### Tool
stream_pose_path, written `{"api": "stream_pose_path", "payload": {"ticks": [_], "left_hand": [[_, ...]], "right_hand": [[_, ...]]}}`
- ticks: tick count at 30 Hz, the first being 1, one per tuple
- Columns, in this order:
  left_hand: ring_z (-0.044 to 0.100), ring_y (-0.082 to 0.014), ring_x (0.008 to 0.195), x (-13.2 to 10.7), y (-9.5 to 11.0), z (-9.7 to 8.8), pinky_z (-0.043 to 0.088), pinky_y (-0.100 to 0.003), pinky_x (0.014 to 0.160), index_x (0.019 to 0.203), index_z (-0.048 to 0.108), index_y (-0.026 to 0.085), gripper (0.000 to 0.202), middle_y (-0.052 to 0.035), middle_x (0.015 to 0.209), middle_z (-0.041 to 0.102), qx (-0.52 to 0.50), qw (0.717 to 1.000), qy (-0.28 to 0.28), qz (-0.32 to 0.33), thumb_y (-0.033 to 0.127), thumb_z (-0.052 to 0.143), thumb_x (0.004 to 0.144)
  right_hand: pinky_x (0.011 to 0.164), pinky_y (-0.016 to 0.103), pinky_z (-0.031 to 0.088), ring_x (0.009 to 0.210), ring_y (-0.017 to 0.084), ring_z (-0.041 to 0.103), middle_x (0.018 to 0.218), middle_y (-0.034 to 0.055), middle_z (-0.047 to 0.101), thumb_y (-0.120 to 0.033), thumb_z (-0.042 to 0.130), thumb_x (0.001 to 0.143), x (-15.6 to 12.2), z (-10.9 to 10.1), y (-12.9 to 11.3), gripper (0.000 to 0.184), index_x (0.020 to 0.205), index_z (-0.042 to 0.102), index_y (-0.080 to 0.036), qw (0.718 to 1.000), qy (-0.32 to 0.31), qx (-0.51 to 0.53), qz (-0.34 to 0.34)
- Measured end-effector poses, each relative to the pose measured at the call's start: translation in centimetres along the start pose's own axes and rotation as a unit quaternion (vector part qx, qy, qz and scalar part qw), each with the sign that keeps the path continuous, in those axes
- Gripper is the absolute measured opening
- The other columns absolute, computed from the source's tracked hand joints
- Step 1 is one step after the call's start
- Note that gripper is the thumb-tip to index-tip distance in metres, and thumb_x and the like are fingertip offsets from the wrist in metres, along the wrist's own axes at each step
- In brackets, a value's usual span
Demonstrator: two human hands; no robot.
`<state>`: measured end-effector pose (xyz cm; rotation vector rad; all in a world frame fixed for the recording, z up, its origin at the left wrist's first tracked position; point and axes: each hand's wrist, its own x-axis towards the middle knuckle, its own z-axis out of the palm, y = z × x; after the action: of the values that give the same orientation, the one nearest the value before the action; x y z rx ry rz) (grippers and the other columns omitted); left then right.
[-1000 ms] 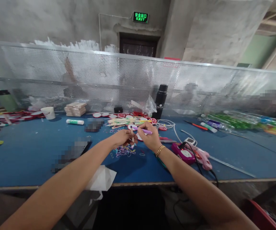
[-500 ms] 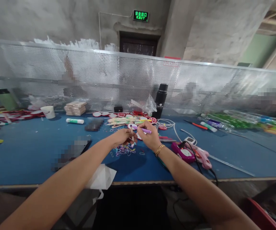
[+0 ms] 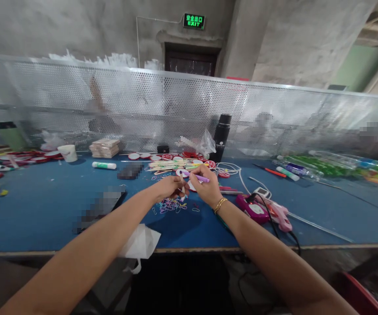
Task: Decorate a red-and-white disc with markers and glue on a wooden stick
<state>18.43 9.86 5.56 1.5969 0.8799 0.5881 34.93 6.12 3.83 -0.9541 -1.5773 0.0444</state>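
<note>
Pinching a flat, pale wooden stick [image 3: 183,182] near upright in the left hand [image 3: 172,187], over the far edge of a pile of small pastel loops [image 3: 171,205]. Gripping a slim purple pen [image 3: 198,177] in the right hand [image 3: 208,187], with its tip at the stick's upper end. Looks partway through this one. Leaves a loose heap of pale, thin wooden sticks [image 3: 167,165] on the blue tabletop [image 3: 51,214] beyond the pile. Cannot tell finished from unfinished.

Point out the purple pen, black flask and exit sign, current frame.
Purple pen [image 3: 202,178]: head view, on the barrel behind the fingers.
Black flask [image 3: 222,136]: head view, on the body.
Exit sign [image 3: 194,21]: head view, mid-face.
</note>
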Motion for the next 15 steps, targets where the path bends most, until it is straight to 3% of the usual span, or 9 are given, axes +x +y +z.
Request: {"api": "stream_pose_path", "payload": {"ticks": [15], "left_hand": [[0.057, -0.0089, 0.057, -0.13, 0.11, 0.05, 0.032, -0.018, 0.045, 0.079, 0.062, 0.014, 0.027, -0.0060, 0.078, 0.069, 0.013, 1.000, -0.002, 0.002, 0.040, 0.069, 0.075]], "right_hand": [[0.062, 0.028, 0.042, 0.064, 0.014, 0.056, 0.074, -0.0003, 0.063, -0.023, 0.057, 0.083, -0.05, 0.21, 0.23, 0.010, 0.074, 0.054, -0.022, 1.000, -0.015, 0.013, 0.008]]}}
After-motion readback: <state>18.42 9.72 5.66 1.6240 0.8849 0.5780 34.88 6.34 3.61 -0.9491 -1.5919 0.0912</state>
